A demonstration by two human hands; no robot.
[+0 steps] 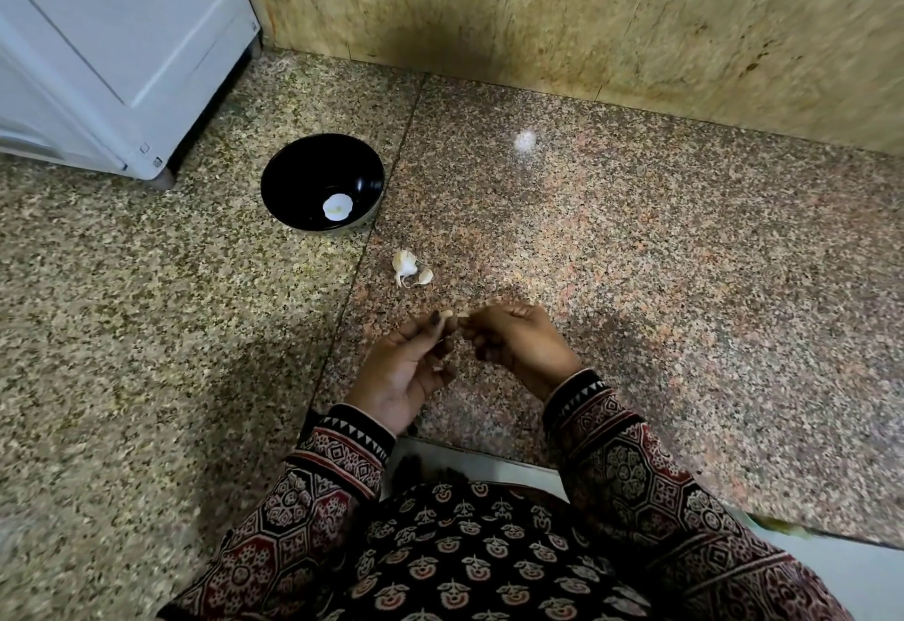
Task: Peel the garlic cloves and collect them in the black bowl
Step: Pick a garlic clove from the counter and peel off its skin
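Note:
The black bowl (298, 175) stands on the granite counter at left of centre, with one pale peeled clove (337, 207) in its bottom. Between the bowl and my hands lie a larger unpeeled garlic piece (405, 263) and a small clove (425, 276) beside it. My left hand (406, 371) pinches a garlic clove (446, 314) at its fingertips. My right hand (518, 344) meets it from the right, its fingers curled and pinching the clove's skin end. Both hands hover just above the counter near its front edge.
A white appliance (112, 48) stands at the back left, close behind the bowl. A beige stone wall (562, 14) runs along the back. The speckled counter (660, 253) spreads wide to the right. Its front edge (489, 456) runs just below my wrists.

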